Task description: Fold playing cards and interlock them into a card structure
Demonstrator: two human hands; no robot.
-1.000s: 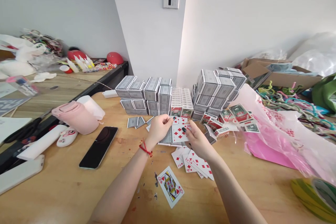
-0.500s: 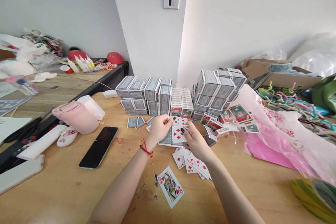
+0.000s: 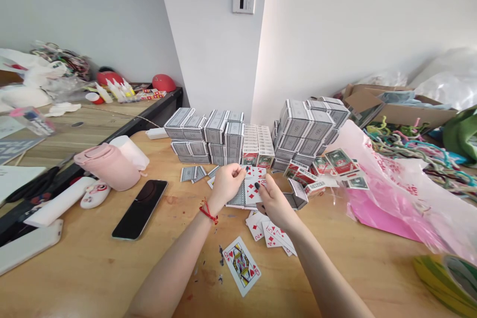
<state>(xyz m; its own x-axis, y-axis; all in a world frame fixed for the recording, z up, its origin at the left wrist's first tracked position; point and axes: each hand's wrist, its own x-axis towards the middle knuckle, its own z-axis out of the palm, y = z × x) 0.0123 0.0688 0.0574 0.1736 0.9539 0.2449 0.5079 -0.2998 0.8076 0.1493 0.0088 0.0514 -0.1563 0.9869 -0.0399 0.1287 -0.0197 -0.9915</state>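
My left hand, with a red string bracelet at the wrist, is closed in a pinch at the upper left corner of a diamond playing card. On the card's right side lies the thumb of my right hand, the fingers curled behind it. Beneath the card are grey-patterned card backs. Closer to me, several loose diamond cards lie fanned face up. A queen of hearts rests face up between my forearms.
Grey-patterned blocks and a taller stack stand at the back, with card boxes between them. A phone and a pink tumbler lie left. Pink plastic and a tape roll are right.
My right hand has shifted very slightly, its fingers curling a little beneath the card. My left hand keeps its pinch in nearly the same place.
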